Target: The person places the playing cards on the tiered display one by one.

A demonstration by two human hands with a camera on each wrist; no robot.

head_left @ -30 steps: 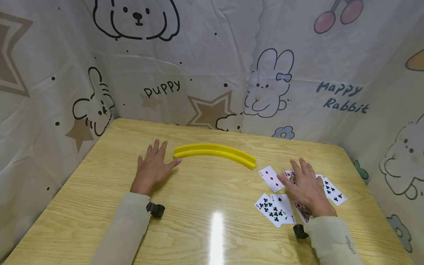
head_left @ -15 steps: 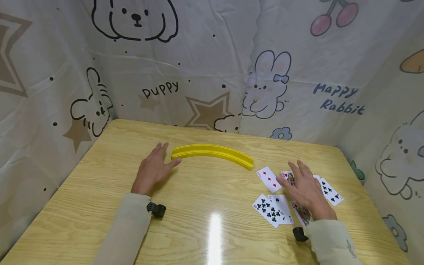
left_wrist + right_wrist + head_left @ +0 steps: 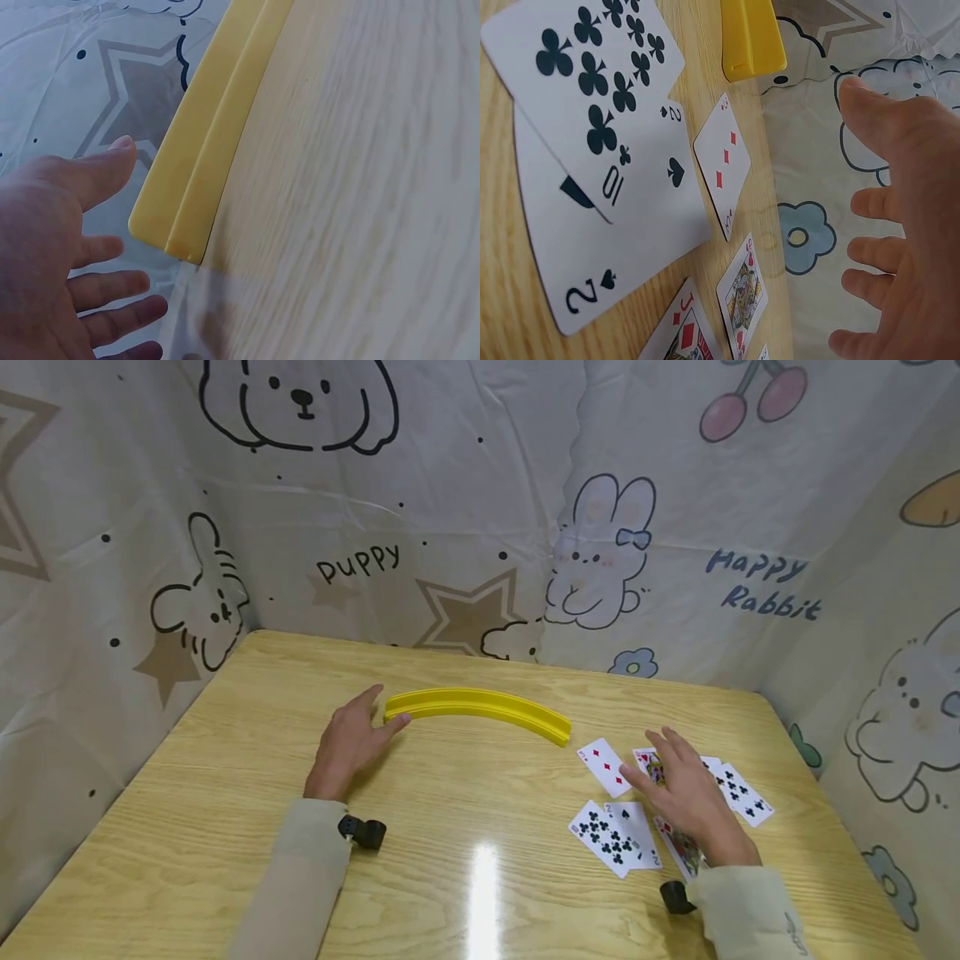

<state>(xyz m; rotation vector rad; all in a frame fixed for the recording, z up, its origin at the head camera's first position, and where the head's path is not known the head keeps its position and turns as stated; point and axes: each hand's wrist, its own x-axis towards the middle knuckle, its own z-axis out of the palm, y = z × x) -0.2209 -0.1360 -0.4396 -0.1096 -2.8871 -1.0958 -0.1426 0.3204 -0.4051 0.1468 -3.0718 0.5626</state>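
Observation:
My left hand [image 3: 348, 745] is beside the left end of a curved yellow card holder [image 3: 476, 703] with a lengthwise groove. In the left wrist view, its thumb and fingers [image 3: 112, 289] are extended, holding nothing. My right hand [image 3: 690, 793] hovers over playing cards, its fingers fairly straight and holding none. A three of diamonds [image 3: 602, 768] lies left of it. A ten of clubs [image 3: 598, 837] overlaps a two of spades [image 3: 643, 837] nearer me. A jack of diamonds [image 3: 682, 330], a face card of hearts [image 3: 742, 296] and a clubs card [image 3: 742, 795] are also there; the hand partly hides some.
The wooden table [image 3: 450, 802] has a bright light reflection near its front. A patterned cloth [image 3: 465, 510] surrounds its back and sides. Each wrist wears a small black camera [image 3: 363, 832].
The head view has shifted a little. My left hand has turned, its fingers now overlapping more in the head view. My right hand has drawn slightly towards me. The cards and holder stay in place.

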